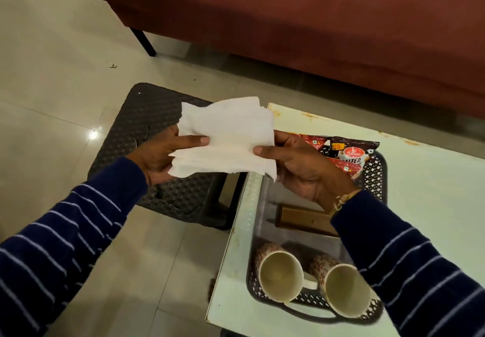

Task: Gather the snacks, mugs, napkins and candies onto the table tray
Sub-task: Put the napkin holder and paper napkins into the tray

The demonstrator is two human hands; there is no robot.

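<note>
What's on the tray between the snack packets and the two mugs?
Head view: a brown bar-shaped packet lies on the tray between snack packets and mugs.

Readable on the red-and-brown snack packet (349, 156), at about one o'clock on the tray (378, 176): "ALTED" in white capitals, first letter hidden behind the right hand (301, 171); "10" on a yellow patch. Red oval brand logo too small to read.
</note>
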